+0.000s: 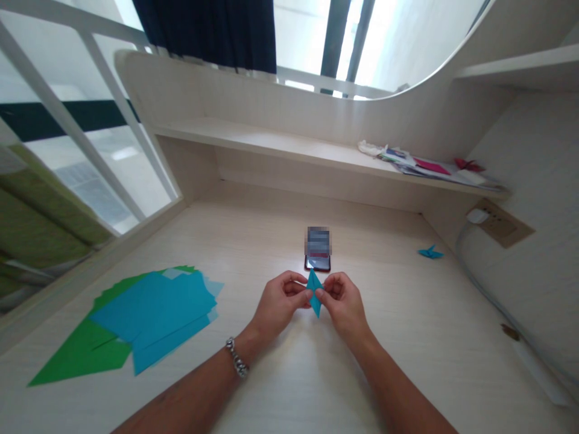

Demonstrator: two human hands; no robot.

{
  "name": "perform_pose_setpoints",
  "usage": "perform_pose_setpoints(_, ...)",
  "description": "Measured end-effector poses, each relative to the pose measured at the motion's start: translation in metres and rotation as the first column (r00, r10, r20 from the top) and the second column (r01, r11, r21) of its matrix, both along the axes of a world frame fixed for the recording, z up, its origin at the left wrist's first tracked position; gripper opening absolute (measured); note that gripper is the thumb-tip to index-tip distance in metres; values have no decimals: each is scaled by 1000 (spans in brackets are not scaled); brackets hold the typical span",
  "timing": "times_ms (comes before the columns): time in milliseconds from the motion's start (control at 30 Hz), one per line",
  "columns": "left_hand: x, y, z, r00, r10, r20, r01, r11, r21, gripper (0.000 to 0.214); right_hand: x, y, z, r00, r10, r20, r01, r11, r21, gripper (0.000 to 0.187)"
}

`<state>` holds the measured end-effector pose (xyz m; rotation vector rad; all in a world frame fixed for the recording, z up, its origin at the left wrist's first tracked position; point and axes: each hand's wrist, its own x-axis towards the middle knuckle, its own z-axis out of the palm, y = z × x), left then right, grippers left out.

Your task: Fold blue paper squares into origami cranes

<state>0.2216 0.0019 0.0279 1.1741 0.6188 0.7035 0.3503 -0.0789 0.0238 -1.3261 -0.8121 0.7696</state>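
A small folded blue paper piece (315,293), diamond-shaped and pointed at both ends, is held upright above the desk (407,337) between both hands. My left hand (280,301) pinches its left side with thumb and fingers closed; a beaded bracelet (237,357) sits on that wrist. My right hand (342,300) pinches the right side the same way. Just behind the paper a phone (318,248) lies on the desk.
A fanned stack of blue and green paper sheets (145,316) lies at the left. A finished blue folded figure (430,252) rests at the right near a wall socket (495,222). On the shelf (271,141) lie papers and a red folded figure (468,164).
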Motion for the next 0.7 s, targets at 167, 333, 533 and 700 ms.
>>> perform_pose_setpoints(167, -2, 2, 3, 998, 65, -20, -64, 997, 47, 38, -3, 0, -2, 986, 112, -124, -120, 991, -62, 39)
perform_pose_setpoints(333, -4, 1, 3, 994, 103, -36, -98, 990, 104, 37, -1, 1, 0, 999, 17, -50, -20, 998, -61, 36)
perform_pose_setpoints(533, -5, 1, 3, 976, 200, -84, -168, 941, 294, 24, -3, -2, 3, 945, -98, 313, 108, 994, -12, 18)
perform_pose_setpoints(700, -4, -4, 5, 982, 118, -150, -46, 910, 412, 20, -6, 1, -1, 983, 88, 162, -85, 996, -26, 30)
